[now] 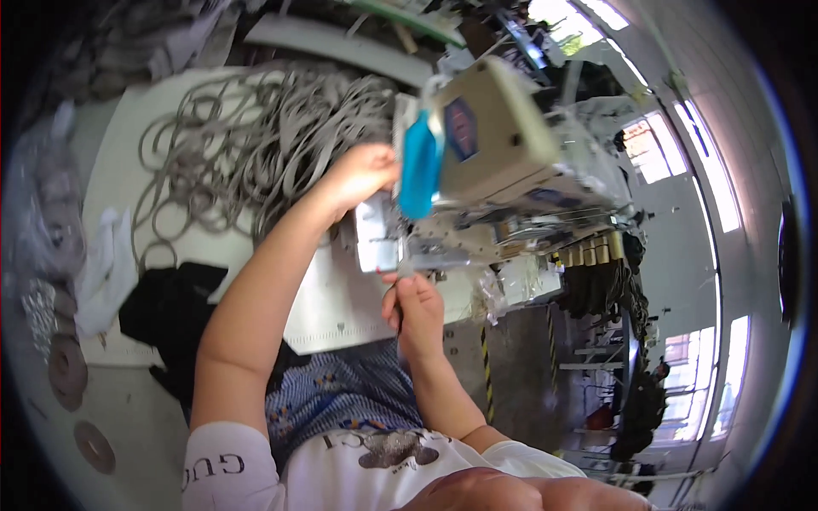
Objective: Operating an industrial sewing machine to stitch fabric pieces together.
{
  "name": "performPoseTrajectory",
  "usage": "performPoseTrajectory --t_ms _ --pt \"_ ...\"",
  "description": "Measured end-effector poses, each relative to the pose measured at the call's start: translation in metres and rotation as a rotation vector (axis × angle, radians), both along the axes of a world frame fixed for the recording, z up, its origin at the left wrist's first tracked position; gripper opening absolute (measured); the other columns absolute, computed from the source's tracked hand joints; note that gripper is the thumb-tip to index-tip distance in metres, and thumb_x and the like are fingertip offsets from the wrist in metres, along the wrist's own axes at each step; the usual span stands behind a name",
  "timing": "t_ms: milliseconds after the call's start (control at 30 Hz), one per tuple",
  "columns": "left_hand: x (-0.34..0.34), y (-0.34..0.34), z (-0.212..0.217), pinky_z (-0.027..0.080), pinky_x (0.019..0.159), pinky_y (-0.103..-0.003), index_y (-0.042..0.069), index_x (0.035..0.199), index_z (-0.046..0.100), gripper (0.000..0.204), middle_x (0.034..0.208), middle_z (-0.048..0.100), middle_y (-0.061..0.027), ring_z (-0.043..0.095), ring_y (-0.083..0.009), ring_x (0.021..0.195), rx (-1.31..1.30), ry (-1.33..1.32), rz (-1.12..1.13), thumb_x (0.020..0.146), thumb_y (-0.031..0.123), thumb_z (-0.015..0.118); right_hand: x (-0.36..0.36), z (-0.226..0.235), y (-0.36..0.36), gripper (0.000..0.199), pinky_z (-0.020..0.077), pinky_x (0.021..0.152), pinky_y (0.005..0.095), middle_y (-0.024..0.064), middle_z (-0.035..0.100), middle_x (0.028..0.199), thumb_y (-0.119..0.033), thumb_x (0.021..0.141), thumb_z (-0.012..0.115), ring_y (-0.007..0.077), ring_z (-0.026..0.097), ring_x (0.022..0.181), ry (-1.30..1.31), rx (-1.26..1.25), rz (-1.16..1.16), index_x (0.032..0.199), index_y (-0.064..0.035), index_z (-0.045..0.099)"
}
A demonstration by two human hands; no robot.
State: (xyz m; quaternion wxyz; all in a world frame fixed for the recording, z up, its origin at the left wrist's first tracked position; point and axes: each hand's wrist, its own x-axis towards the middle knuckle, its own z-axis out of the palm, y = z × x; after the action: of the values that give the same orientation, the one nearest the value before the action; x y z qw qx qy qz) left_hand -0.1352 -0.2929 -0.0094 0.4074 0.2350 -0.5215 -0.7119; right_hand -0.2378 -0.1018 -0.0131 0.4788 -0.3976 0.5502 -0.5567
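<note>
A beige sewing machine (494, 128) stands in front of me, with a blue flap (418, 166) hanging at its near end. At the left of its head, my left hand (365, 175) has its fingers bent together beside a heap of grey fabric bands (294, 128). Whatever those fingers pinch is hidden. Below the shiny metal plate (377, 234), my right hand (415, 307) is closed, thumb against fingers. A thin dark edge shows along its left side, too small to name. The stitching area lies between my two hands.
The bands spread over the white table (315, 311). Black cloth (175, 307) and white cloth (106, 272) lie at the table's left. Round rolls (94, 447) are at the far lower left. Dark garments (601, 285) hang at the right, beyond a floor with yellow-black tape.
</note>
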Motion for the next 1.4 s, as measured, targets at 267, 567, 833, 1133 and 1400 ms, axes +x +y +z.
performPoseTrajectory --t_ms 267,567,833,1133,1400 --pt "0.006 0.004 -0.016 0.045 0.073 -0.026 0.005 0.110 0.056 0.026 0.095 0.060 -0.0012 0.055 -0.0112 0.083 0.013 -0.041 0.222 0.086 0.012 0.048 -0.014 -0.004 0.021 0.024 0.0334 0.046 0.0165 0.0014 0.055 0.063 -0.019 0.093 0.044 0.0037 0.042 0.049 -0.042 0.035 0.138 0.107 -0.0021 0.053" --pt "0.023 0.015 0.041 0.043 0.081 -0.027 0.005 0.119 0.048 0.031 0.105 0.057 -0.0024 0.055 -0.0132 0.093 -0.041 0.015 0.261 0.089 0.014 0.048 -0.030 -0.017 0.065 0.032 0.0364 0.046 0.0184 0.0008 0.055 0.064 -0.018 0.091 0.046 0.0048 0.044 0.049 -0.113 -0.010 0.172 0.119 -0.0016 0.046" --pt "0.054 0.056 0.074 0.046 0.077 -0.028 0.005 0.113 0.050 0.024 0.104 0.057 -0.0036 0.055 -0.0115 0.094 -0.208 -0.053 0.341 0.092 0.017 0.047 -0.027 -0.025 0.082 0.033 0.0377 0.047 0.0187 0.0008 0.058 0.064 -0.017 0.091 0.047 0.0045 0.045 0.050 -0.119 -0.047 0.219 0.120 -0.0017 0.046" --pt "0.032 0.194 0.023 0.045 0.067 -0.021 0.004 0.090 0.054 0.016 0.081 0.058 -0.0031 0.054 -0.0097 0.072 -0.174 -0.212 0.622 0.091 0.019 0.052 -0.025 -0.029 0.101 0.035 0.0455 0.052 0.0349 0.0105 0.061 0.067 -0.019 0.086 0.052 0.0230 0.059 0.056 0.233 -0.215 0.192 0.117 -0.0015 0.046" --pt "-0.002 0.214 -0.024 0.047 0.069 -0.026 0.002 0.108 0.044 0.036 0.101 0.054 -0.0093 0.056 -0.0152 0.076 -0.630 -0.768 0.594 0.077 0.006 0.061 -0.008 -0.030 0.122 0.045 0.0470 0.058 0.0462 0.0183 0.062 0.073 -0.022 0.082 0.056 0.0377 0.059 0.066 0.689 -0.287 0.324 0.120 -0.0024 0.041"
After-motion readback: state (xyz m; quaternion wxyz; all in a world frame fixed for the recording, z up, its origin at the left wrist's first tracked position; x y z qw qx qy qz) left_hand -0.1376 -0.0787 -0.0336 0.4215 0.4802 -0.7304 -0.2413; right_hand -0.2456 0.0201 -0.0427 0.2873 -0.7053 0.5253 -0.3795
